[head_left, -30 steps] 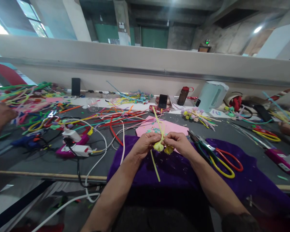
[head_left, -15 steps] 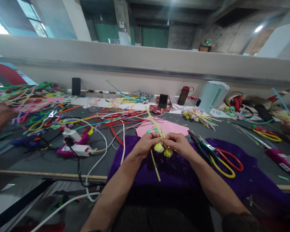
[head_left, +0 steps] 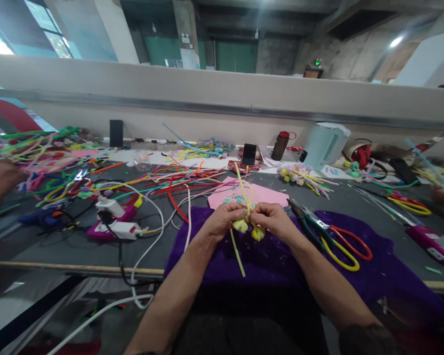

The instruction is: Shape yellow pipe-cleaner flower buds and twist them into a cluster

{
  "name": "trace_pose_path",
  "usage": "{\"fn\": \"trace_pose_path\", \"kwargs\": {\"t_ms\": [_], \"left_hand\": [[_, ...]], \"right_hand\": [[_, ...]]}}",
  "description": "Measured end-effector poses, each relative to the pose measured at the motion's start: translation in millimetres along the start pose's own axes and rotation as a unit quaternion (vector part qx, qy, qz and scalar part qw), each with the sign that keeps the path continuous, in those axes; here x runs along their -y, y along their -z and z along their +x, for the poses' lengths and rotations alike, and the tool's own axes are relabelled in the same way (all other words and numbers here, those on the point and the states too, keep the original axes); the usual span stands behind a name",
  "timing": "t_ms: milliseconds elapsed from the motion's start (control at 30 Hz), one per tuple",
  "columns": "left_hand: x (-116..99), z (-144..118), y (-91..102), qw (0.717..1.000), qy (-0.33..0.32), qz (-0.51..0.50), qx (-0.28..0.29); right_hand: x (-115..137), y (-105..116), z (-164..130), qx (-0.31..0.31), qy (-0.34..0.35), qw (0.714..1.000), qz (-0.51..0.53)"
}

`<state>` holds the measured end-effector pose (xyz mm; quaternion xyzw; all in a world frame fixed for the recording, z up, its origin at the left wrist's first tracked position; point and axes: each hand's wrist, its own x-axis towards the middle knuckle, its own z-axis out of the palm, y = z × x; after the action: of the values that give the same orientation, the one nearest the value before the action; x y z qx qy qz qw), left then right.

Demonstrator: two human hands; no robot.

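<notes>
Near worktop edge, over purple cloth: left hand and right hand both pinched shut on yellow pipe-cleaner piece (two fuzzy balls, stems poking up and down); scissors just right; pink sheet behind; phone, kettle at far edge

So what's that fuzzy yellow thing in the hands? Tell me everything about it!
The yellow pipe-cleaner piece looks soft and fuzzy, like chenille wire. It has two small yellow puffs side by side and thin yellow-green stems: some stick up and away over the pink sheet, one hangs down over the purple cloth. The left hand and right hand pinch it from either side, lifted above the cloth.
</notes>
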<state>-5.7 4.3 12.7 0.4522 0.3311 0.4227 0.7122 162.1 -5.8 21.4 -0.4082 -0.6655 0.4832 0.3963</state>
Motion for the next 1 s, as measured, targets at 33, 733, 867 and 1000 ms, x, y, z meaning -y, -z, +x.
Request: {"fn": "trace_pose_path", "kwargs": {"t_ms": [33,733,867,1000], "left_hand": [[-0.1,0.2,0.3,1.0,0.003,0.002,-0.001],[0.9,3.5,-0.6,0.998,-0.026,0.01,-0.055],[1.7,3.4,-0.9,0.997,-0.047,0.034,-0.057],[-0.9,2.3,-0.8,0.996,-0.054,0.039,-0.066]], "right_hand": [[0.2,0.4,0.0,0.005,0.002,1.0,-0.001],[0.4,-1.2,-2.8,0.031,0.021,0.999,-0.023],[-2.3,-3.0,-2.5,0.034,0.028,0.999,-0.017],[0.6,-0.4,-1.8,0.033,0.028,0.999,-0.024]]}}
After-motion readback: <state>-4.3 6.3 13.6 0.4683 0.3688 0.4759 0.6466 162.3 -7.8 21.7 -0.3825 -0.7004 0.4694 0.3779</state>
